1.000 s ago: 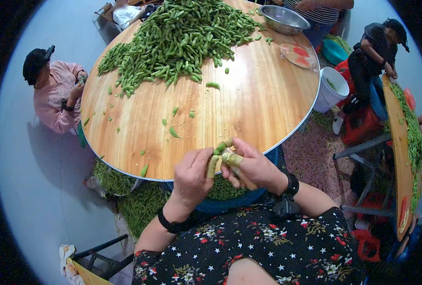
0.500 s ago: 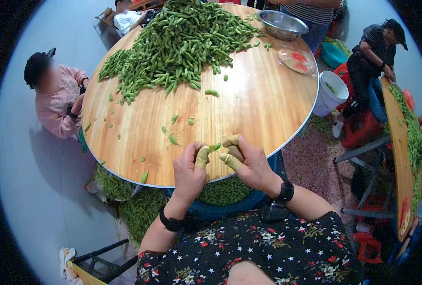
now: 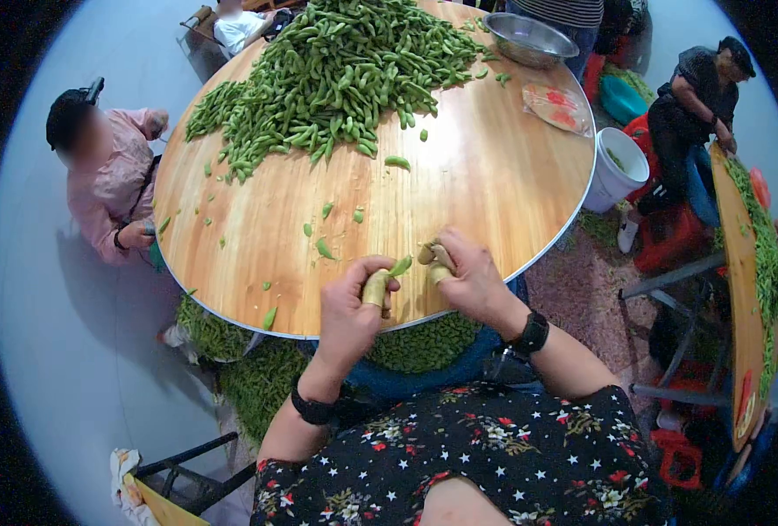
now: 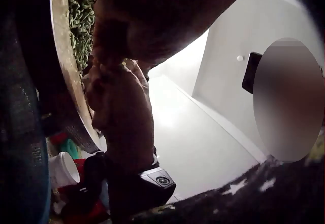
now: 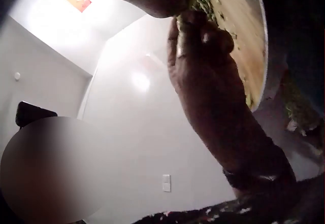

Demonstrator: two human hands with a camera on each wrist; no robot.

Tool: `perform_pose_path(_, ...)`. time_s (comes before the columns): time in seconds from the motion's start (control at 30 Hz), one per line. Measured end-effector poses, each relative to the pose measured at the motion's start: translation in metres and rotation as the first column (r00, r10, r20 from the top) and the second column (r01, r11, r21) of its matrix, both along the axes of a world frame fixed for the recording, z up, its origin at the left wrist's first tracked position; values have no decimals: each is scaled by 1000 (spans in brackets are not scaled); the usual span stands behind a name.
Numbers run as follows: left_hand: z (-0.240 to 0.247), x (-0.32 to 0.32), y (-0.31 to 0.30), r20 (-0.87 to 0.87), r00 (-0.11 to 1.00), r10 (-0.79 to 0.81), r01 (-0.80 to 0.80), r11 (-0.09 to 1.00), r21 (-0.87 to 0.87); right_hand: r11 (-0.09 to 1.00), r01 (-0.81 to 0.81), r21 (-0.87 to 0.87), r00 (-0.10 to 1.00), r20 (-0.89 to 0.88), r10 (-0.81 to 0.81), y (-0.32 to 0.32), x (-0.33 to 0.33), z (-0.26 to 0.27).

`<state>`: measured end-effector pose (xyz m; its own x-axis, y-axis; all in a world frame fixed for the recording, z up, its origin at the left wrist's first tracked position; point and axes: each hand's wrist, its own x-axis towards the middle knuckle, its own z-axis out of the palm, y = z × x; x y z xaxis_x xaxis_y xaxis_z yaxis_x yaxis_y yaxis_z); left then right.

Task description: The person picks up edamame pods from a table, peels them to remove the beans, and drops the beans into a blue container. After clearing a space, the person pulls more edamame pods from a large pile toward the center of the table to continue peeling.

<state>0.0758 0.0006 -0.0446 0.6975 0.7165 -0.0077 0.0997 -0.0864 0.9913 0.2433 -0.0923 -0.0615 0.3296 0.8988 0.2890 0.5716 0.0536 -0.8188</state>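
Observation:
My left hand [image 3: 351, 302] pinches a green soybean pod [image 3: 401, 266] between thumb and fingers, just above the near edge of the round wooden table [image 3: 494, 193]. Pale yellowish cots cover some fingers of both hands. Beside the pod, a short gap to the right, is my right hand [image 3: 468, 279] with its fingers bent. I cannot tell whether something small is between its fingertips. Shelled green beans [image 3: 428, 347] fill a blue tub [image 3: 380, 382] below the hands. Both hands are dark in the wrist views, where the pod is mostly hidden.
A big heap of soybean pods [image 3: 336, 88] covers the far side of the table, with a metal bowl [image 3: 533, 44] and a wrapped flat disc [image 3: 557, 107] to its right. Stray pods [image 3: 324, 249] lie nearer. A white bucket [image 3: 615, 175] stands at the right; people sit around.
My hands worked together at a pod, then drew apart. The pod in my left hand now tilts more upward, and the right hand's fingers are more bent than half a second ago.

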Motion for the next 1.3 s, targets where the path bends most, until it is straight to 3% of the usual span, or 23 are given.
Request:
perform_pose_path(0.07,-2,-4,6,29,1000,1,0,999,-41,989,-28,143,993,118,11,1,4,-5)
perform_pose_path(0.1,-3,-5,8,42,999,7,-6,999,-34,999,-43,-10,957,-288,38,-1,0,7)
perform_pose_path(0.13,-4,-6,8,54,998,13,-12,1000,-27,983,-116,-143,764,-646,-4,-3,-4,14)
perform_pose_path(0.17,-5,-7,8,54,998,12,-11,1000,-28,983,-115,-145,763,-646,-6,-1,-6,14)
perform_pose_path(0.23,-6,-8,8,63,996,-67,66,997,27,971,-226,-78,452,-892,33,1,-10,11)
perform_pose_path(0.27,-6,-8,7,64,996,-67,65,997,29,971,-227,-77,452,-891,35,2,-10,9)
perform_pose_path(0.37,3,-8,1,10,999,-45,44,995,85,958,-278,-74,552,-829,96,1,-11,5)
perform_pose_path(0.43,6,-8,-1,-80,988,-129,152,805,574,984,-176,13,882,-442,164,1,-17,1)
perform_pose_path(0.47,6,-9,-1,-78,988,-130,151,805,574,984,-176,13,883,-440,164,-1,-20,5)
perform_pose_path(0.53,6,-10,-2,-202,975,-97,199,788,583,999,-42,17,992,-121,44,-3,-24,19)
perform_pose_path(0.57,6,-8,-3,-209,977,-42,163,781,603,975,-52,216,984,175,13,-1,-21,11)
perform_pose_path(0.73,10,-9,-6,-194,974,-118,214,764,609,966,-132,223,991,22,130,-15,-21,14)
perform_pose_path(0.8,10,-13,-6,-158,969,-192,249,762,597,968,-244,-54,841,-509,184,-21,-18,18)
perform_pose_path(0.83,11,-14,-7,-149,958,-244,284,760,584,959,-279,-41,660,-734,160,-21,-19,19)
perform_pose_path(0.87,13,-15,-8,-139,945,-296,320,756,571,959,-280,-41,659,-734,161,-22,-19,22)
perform_pose_path(0.93,21,-30,-12,-215,938,-271,346,741,576,922,-382,-64,487,-862,143,-26,-15,35)
perform_pose_path(1.03,35,-84,-4,-555,787,-271,562,686,462,918,-386,-90,471,-875,112,-42,-5,65)
perform_pose_path(1.07,52,-98,-4,-798,571,-194,690,639,339,887,-454,85,466,-826,317,-48,-3,81)
perform_pose_path(1.1,60,-108,-6,-826,555,-100,706,582,404,843,-501,197,475,-751,458,-55,-5,95)
perform_pose_path(1.13,66,-105,-5,-827,553,-102,706,584,400,737,-622,266,328,-766,553,-61,-4,112)
perform_pose_path(1.2,77,-87,2,-695,709,-120,628,555,545,412,-726,551,143,-465,874,-55,-10,129)
perform_pose_path(1.27,82,-55,15,-708,699,-102,637,540,551,251,-645,722,-92,-399,912,-59,-26,134)
perform_pose_path(1.3,78,-35,27,-683,725,-95,623,513,590,248,-531,810,-135,-370,919,-62,-40,139)
